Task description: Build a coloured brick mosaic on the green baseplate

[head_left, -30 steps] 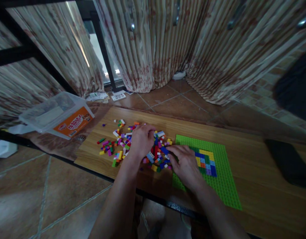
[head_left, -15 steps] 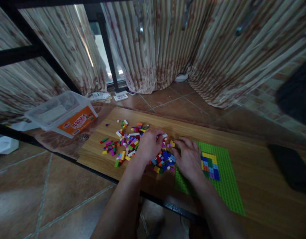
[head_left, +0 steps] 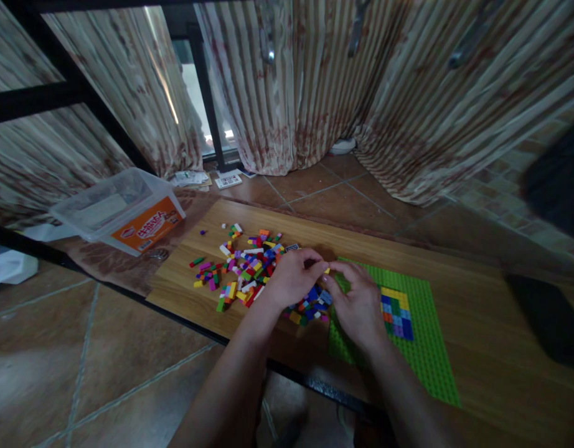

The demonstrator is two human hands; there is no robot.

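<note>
My left hand (head_left: 291, 277) and my right hand (head_left: 359, 305) meet above the right side of a pile of loose toy bricks (head_left: 244, 270). Between their fingertips is a small yellow toy brick (head_left: 327, 270), partly hidden by the fingers. Both hands are closed in a pinch on it. Under and beside my right hand lies a green baseplate (head_left: 429, 336). On this plate sits a flat block of yellow, blue, green, orange and purple bricks (head_left: 401, 314), its left edge close to my right hand.
The wooden tabletop (head_left: 277, 221) carries the pile and the baseplate. A dark flat object (head_left: 543, 317) lies at its right end. Past the left end stands a clear plastic bin (head_left: 119, 211) with an orange label. Striped curtains (head_left: 324, 81) hang behind.
My left hand has moved right, out of the pile, and its fingertips have come together with those of my right hand at the yellow brick. My right hand's fingers have closed in.
</note>
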